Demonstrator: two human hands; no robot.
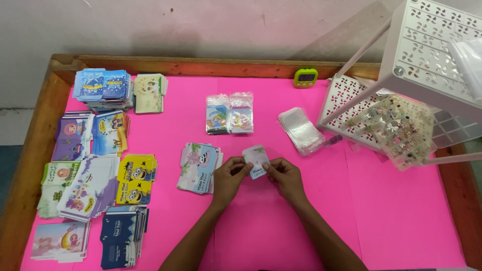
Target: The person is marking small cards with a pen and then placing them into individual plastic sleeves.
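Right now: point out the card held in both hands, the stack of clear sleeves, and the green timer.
card point(256, 160), head view, on its white middle between the fingertips
stack of clear sleeves point(300, 129), head view, top sleeve's middle
green timer point(306, 78), head view, its front face

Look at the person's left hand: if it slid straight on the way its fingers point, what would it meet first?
The left hand points up and right, at the small card it pinches with the right hand. Past that, probably the stack of clear sleeves, though height above the pink table is unclear.
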